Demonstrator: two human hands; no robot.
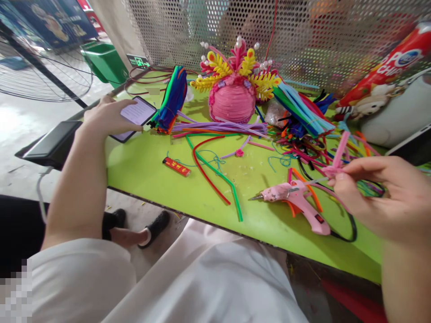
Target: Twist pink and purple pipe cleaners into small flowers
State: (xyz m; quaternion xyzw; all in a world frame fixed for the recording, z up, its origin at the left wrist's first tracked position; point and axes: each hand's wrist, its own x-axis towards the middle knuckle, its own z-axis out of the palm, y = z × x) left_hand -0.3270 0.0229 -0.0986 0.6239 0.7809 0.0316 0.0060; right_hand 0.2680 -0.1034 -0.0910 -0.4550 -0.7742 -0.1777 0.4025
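Pink pipe cleaner (339, 154) upright, pinched by right hand (377, 193); left hand (107, 117) grips phone (136, 114).

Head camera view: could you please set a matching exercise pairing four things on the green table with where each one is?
Things:
1. pink plastic glue gun
2. smartphone with a lit screen
3. pink pipe-cleaner piece
4. pink wound-yarn crown with yellow trim

Places:
A. at the back of the table, by the perforated screen
B. pinched in the right hand
C. under the left hand, at the table's left edge
D. lying on its side near the front edge

Pairs: 1-D, 2-C, 3-B, 4-A
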